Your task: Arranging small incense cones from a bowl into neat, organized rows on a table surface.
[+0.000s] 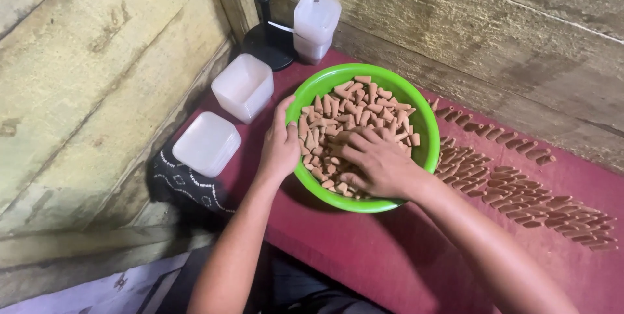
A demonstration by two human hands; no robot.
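Both bare forearms angled inward — left hand (281, 148) palm-down, right hand (379, 164) with fingers (354, 153) spread.

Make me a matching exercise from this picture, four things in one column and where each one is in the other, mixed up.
Things:
1. left hand
2. right hand
3. rows of brown cones
4. white square tubs

Places:
A. on the red cloth, to the right of the green bowl
B. on the bowl's left rim
C. to the left of the bowl, beside the wooden wall
D. inside the bowl, on the loose cones

Pairs: 1-B, 2-D, 3-A, 4-C
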